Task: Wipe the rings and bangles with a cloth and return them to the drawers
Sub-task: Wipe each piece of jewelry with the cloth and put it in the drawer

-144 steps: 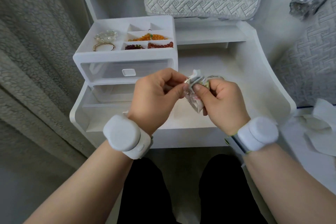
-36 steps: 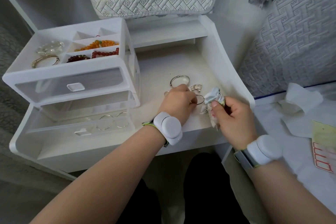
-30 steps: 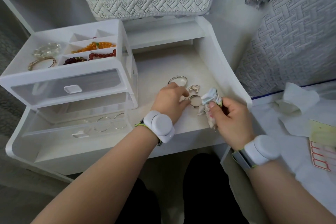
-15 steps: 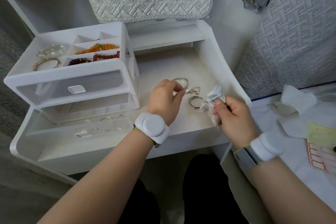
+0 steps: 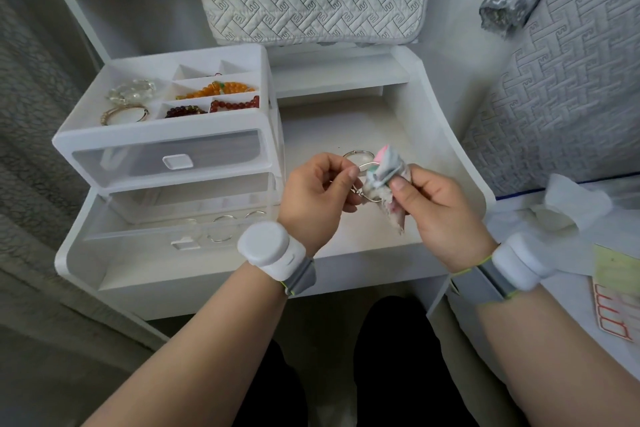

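Our left hand [image 5: 318,194] now pinches 1 silver bangle [image 5: 367,165], just lifted off the desk [image 5: 346,121], between thumb and forefinger. At its 3 o'clock our right hand [image 5: 440,208] grips the bunched cloth [image 5: 384,177] against it, so wiping begins. A 2nd bangle [image 5: 356,152] waits at 12 o'clock, the open drawer [image 5: 138,239] at 9.

Both bare forearms reach forward, hands close together. The left hand [image 5: 318,194] pinches a thin silver metal bangle [image 5: 367,200] between thumb and forefinger. The right hand [image 5: 436,208] pinches a crumpled pale patterned cloth [image 5: 384,173] against that bangle.
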Action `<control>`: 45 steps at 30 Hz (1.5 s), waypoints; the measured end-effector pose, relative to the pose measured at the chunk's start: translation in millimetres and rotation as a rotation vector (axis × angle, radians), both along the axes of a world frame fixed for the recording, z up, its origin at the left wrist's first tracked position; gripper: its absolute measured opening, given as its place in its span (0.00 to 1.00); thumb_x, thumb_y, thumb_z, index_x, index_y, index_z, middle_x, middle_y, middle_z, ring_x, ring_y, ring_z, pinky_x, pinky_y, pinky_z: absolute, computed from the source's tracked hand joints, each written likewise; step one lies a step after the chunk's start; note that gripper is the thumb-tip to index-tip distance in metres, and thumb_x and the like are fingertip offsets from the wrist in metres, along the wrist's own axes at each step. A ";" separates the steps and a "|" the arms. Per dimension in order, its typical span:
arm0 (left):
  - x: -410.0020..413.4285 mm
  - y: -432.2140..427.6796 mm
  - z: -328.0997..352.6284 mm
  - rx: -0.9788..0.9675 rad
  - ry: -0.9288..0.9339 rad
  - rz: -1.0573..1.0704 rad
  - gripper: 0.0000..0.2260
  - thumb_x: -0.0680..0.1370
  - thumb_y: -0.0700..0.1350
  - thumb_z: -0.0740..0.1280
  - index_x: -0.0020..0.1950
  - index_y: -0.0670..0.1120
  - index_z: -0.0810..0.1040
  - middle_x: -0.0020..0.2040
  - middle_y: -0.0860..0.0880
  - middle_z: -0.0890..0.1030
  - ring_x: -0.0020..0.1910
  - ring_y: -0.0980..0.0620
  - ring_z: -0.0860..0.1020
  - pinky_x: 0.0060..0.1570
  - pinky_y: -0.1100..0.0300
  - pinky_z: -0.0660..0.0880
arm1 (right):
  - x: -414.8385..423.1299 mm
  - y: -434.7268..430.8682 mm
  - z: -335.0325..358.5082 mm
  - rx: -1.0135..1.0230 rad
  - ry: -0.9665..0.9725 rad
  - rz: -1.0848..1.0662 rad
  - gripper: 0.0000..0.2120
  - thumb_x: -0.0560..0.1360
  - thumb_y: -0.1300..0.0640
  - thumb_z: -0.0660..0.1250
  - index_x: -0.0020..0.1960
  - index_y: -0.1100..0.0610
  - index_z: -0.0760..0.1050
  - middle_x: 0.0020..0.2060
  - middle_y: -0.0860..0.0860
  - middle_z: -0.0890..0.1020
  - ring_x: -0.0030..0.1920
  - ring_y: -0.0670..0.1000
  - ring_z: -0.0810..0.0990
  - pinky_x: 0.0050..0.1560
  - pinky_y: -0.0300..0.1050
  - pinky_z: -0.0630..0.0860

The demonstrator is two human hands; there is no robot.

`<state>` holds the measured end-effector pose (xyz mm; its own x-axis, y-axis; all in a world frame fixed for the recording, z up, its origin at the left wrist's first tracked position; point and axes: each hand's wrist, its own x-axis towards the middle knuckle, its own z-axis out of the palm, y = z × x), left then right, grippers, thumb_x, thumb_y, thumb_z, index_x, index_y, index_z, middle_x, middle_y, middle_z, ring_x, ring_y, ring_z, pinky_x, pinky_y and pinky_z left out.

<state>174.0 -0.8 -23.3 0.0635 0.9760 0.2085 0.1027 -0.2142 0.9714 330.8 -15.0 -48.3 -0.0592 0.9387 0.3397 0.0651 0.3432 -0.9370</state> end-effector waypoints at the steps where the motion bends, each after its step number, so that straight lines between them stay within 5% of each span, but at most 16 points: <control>1: -1.9 -2.3 1.2 -0.004 0.002 0.001 0.05 0.77 0.37 0.64 0.42 0.43 0.75 0.34 0.48 0.79 0.28 0.56 0.78 0.33 0.60 0.79 | -2.2 -1.4 1.2 0.005 -0.001 0.010 0.13 0.76 0.57 0.62 0.44 0.69 0.74 0.26 0.49 0.76 0.26 0.47 0.72 0.31 0.41 0.72; 6: -5.8 -13.7 4.6 -0.014 0.080 -0.004 0.06 0.77 0.37 0.65 0.40 0.44 0.76 0.32 0.46 0.79 0.26 0.56 0.77 0.30 0.63 0.77 | -17.2 -8.8 9.7 0.010 0.011 0.039 0.12 0.73 0.54 0.64 0.39 0.62 0.78 0.27 0.52 0.78 0.30 0.47 0.74 0.34 0.38 0.72; 10: -6.4 -20.2 5.4 -0.040 0.077 -0.001 0.05 0.77 0.36 0.64 0.41 0.41 0.76 0.33 0.43 0.80 0.27 0.53 0.78 0.32 0.60 0.79 | -24.3 -7.5 11.3 -0.025 0.080 0.031 0.24 0.70 0.42 0.69 0.41 0.65 0.79 0.33 0.69 0.78 0.32 0.59 0.75 0.38 0.51 0.74; 12: -8.9 -19.7 7.5 -0.059 0.066 0.023 0.04 0.76 0.35 0.63 0.42 0.40 0.76 0.32 0.44 0.80 0.26 0.54 0.78 0.30 0.62 0.78 | -23.9 -7.3 7.0 -0.087 0.114 0.108 0.25 0.65 0.38 0.72 0.42 0.61 0.80 0.31 0.63 0.78 0.32 0.60 0.73 0.38 0.48 0.73; 16: -13.6 -18.0 10.8 -0.081 0.091 0.061 0.07 0.75 0.32 0.62 0.40 0.42 0.76 0.31 0.45 0.80 0.23 0.57 0.77 0.25 0.68 0.72 | -22.6 -8.8 2.3 -0.149 0.193 0.220 0.08 0.67 0.51 0.73 0.44 0.53 0.83 0.30 0.50 0.77 0.33 0.46 0.72 0.36 0.37 0.71; 20: -15.2 -19.3 7.6 -0.049 0.151 0.027 0.07 0.74 0.33 0.66 0.39 0.44 0.76 0.32 0.45 0.81 0.26 0.55 0.78 0.29 0.59 0.78 | -25.8 -12.9 3.2 -0.142 0.178 0.197 0.07 0.68 0.55 0.71 0.40 0.58 0.83 0.27 0.50 0.78 0.30 0.45 0.73 0.33 0.35 0.71; 25: -14.9 -25.0 2.4 0.050 0.305 -0.002 0.15 0.72 0.31 0.64 0.33 0.51 0.70 0.28 0.51 0.76 0.25 0.60 0.74 0.28 0.68 0.71 | -30.3 -12.9 -0.4 -0.171 0.182 0.148 0.35 0.60 0.34 0.74 0.39 0.68 0.76 0.32 0.66 0.75 0.34 0.57 0.72 0.40 0.49 0.70; 28: -13.1 -26.4 -1.8 0.152 0.406 0.014 0.14 0.74 0.33 0.63 0.34 0.50 0.70 0.29 0.51 0.76 0.29 0.52 0.76 0.30 0.64 0.71 | -27.5 -8.8 1.2 -0.277 0.208 0.135 0.36 0.53 0.31 0.75 0.34 0.65 0.77 0.30 0.62 0.77 0.31 0.56 0.72 0.34 0.43 0.70; 32: -16.8 -20.1 0.6 0.440 0.646 0.106 0.06 0.73 0.33 0.63 0.42 0.42 0.76 0.33 0.50 0.75 0.33 0.47 0.72 0.33 0.58 0.69 | -21.1 -11.8 0.3 -0.322 0.229 0.280 0.28 0.55 0.36 0.77 0.42 0.58 0.83 0.36 0.61 0.80 0.39 0.58 0.72 0.40 0.45 0.68; 34: -16.1 -19.2 0.8 0.401 0.568 0.102 0.05 0.74 0.35 0.65 0.43 0.44 0.77 0.35 0.51 0.77 0.33 0.49 0.74 0.34 0.59 0.72 | -19.8 -13.3 1.7 -0.295 0.257 0.311 0.26 0.57 0.38 0.78 0.44 0.57 0.84 0.40 0.63 0.78 0.42 0.58 0.71 0.43 0.44 0.68; 38: -14.9 -18.2 5.7 0.009 0.179 0.004 0.07 0.75 0.38 0.67 0.40 0.49 0.76 0.34 0.47 0.81 0.31 0.50 0.78 0.33 0.60 0.77 | -22.1 -14.7 1.5 -0.240 0.296 0.321 0.23 0.59 0.41 0.78 0.45 0.57 0.83 0.39 0.61 0.77 0.40 0.57 0.70 0.39 0.43 0.71; 40: -15.2 -17.9 6.7 -0.013 0.150 -0.014 0.06 0.75 0.38 0.68 0.39 0.47 0.76 0.32 0.45 0.81 0.29 0.52 0.78 0.31 0.60 0.77 | -22.8 -15.1 2.2 -0.233 0.302 0.326 0.21 0.61 0.41 0.77 0.44 0.57 0.84 0.37 0.58 0.81 0.41 0.59 0.71 0.41 0.44 0.73; 45: -15.8 -20.3 0.9 0.124 0.259 0.018 0.05 0.76 0.40 0.66 0.40 0.46 0.74 0.32 0.42 0.80 0.33 0.40 0.78 0.35 0.45 0.77 | -24.1 -14.6 7.4 -0.301 0.305 0.296 0.25 0.59 0.38 0.76 0.39 0.61 0.82 0.38 0.77 0.74 0.41 0.65 0.71 0.46 0.48 0.72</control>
<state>158.2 -21.2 -22.5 0.1133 0.9456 0.3050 0.3492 -0.3253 0.8788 306.7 -29.6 -40.9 -0.2774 0.9555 0.1006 -0.2856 0.0180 -0.9582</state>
